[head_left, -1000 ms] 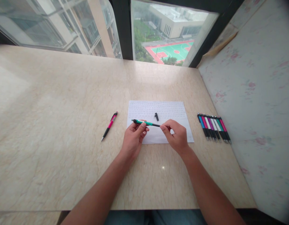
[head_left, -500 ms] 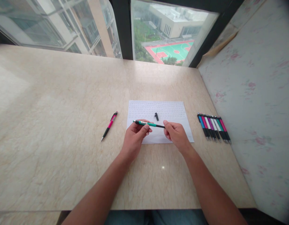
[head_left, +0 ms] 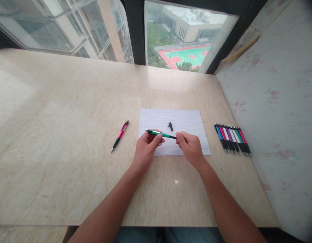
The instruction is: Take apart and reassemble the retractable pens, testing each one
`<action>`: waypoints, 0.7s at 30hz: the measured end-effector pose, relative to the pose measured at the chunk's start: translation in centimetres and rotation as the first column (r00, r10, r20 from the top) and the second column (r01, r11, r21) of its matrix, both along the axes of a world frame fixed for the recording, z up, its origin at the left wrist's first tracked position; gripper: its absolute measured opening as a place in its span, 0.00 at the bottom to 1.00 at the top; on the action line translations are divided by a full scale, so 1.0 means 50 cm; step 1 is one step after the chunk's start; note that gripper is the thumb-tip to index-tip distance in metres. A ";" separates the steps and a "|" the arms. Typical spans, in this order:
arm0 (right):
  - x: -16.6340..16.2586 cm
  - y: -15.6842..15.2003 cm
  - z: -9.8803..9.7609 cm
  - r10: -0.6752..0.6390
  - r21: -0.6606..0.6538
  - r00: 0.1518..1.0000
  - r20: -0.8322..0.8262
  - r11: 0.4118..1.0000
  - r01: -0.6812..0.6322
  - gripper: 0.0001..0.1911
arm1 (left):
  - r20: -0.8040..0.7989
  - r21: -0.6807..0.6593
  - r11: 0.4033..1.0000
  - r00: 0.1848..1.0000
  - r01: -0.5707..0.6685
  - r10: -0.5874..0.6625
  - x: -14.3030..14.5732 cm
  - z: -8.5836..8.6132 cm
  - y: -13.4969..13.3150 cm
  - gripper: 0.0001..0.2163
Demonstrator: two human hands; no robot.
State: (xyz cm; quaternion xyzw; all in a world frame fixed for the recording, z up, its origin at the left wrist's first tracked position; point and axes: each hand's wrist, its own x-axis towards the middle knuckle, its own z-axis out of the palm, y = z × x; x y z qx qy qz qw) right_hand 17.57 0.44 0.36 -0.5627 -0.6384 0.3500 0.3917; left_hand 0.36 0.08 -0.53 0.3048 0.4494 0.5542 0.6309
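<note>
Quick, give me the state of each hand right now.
Left hand: closed on the green pen, held over the paper.
Right hand: closed, fingertips pinching the pen's dark end.

The sheet of paper [head_left: 175, 131] bears faint lines of writing, too small to read.

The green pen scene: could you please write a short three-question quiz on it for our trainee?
1. True or false: the left hand holds the green pen over the sheet of paper.
2. Where is the pink pen? A) in the right hand B) flat on the table, left of the paper C) in the row of pens
3. What small dark thing lies on the paper beyond the hands?

Key: 1 true; 2 B; 3 a small black pen part.
</note>
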 end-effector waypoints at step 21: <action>-0.027 0.044 -0.053 -0.320 0.195 0.730 0.604 0.947 0.255 0.09 | 0.136 -0.155 0.975 0.974 -0.160 0.181 -0.001 0.005 0.010 0.12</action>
